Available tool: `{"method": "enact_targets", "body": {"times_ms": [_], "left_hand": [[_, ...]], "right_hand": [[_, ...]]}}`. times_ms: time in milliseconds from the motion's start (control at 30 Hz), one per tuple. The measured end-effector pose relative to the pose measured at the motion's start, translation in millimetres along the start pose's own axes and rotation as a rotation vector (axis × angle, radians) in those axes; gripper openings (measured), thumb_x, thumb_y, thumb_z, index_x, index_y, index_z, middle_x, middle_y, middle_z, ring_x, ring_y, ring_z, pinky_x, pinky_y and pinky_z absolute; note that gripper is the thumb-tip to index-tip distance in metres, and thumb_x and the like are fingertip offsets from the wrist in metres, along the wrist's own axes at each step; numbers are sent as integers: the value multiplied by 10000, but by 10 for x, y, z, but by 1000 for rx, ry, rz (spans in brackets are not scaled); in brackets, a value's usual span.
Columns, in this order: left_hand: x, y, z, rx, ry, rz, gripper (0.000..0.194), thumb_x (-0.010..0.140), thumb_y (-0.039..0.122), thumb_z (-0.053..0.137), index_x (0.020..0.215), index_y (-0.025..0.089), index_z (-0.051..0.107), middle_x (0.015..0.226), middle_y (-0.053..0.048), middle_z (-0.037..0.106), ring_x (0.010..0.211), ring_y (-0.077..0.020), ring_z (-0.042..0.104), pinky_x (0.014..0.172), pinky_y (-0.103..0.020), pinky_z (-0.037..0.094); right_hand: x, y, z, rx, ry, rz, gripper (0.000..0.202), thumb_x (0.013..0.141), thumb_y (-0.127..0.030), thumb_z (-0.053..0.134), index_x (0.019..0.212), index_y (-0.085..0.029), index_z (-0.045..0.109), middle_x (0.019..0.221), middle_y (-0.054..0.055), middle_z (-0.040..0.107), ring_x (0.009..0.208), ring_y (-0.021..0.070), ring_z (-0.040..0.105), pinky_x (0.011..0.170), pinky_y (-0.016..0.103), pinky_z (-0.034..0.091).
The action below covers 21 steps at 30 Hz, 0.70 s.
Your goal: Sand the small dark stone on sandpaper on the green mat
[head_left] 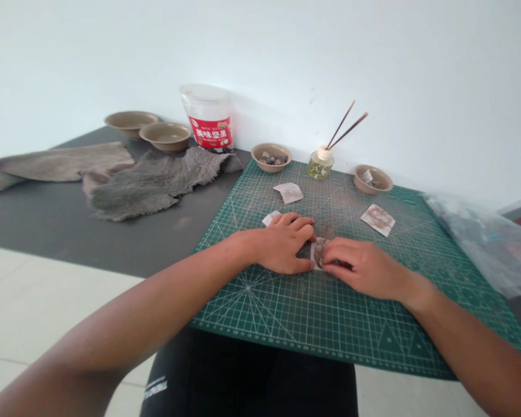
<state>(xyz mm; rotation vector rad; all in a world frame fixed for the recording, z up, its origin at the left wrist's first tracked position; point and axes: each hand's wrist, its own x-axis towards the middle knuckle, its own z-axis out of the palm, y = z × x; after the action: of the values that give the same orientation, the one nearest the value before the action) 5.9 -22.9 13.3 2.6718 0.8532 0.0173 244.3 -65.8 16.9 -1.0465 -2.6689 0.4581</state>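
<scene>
A small white sheet smeared with brown dust, like sandpaper, (318, 246) lies on the green cutting mat (248, 307) between my hands. My left hand (286, 242) rests flat on the mat with its fingers apart, its thumb and forefinger at the sheet's left edge. Over the sheet's right side, my right hand (358, 263) has its fingers pinched together and pressed down. What they hold is hidden. Another white piece (271, 218) peeks out behind my left hand. Two more dusty sheets lie farther back, one sheet (289, 193) at centre and one sheet (378, 220) to the right.
Along the wall stand a bowl of small dark pieces (271, 158), a diffuser bottle with sticks (320, 163) and another bowl (373, 179). Left are a grey cloth (151, 179), two stacked-looking bowls (165, 136) and a plastic tub (211, 124). A clear bag (490, 243) covers the mat's right edge.
</scene>
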Motion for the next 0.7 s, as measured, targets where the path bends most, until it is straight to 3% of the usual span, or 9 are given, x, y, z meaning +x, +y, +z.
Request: {"method": "enact_targets", "body": {"times_ms": [167,333,700], "left_hand": [[-4,0,3,3,20,-1,526,905,565,553,1290,209,511,1590,-126,297,1465,-372,200,1163,-535,206],[-4,-10,22,-10,22,5,557,901,592,549,1305,211,503,1589,-121,300,1466,-366,202,1164,-523,209],[-16,2,-15,-12,15,2,524,910,573,560,1283,209,504,1589,-127,299,1468,-359,208,1157,-524,220]], "right_hand": [[37,5,14,-95,84,111,86,969,-230,548,964,-216,633,1005,52,667,904,200,649,834,360,503],[27,-12,-13,17,-29,18,91,975,-225,548,957,-234,637,994,28,654,908,171,635,818,318,500],[47,10,86,29,48,23,84,971,-231,554,966,-242,637,1010,29,661,915,177,646,827,327,509]]}}
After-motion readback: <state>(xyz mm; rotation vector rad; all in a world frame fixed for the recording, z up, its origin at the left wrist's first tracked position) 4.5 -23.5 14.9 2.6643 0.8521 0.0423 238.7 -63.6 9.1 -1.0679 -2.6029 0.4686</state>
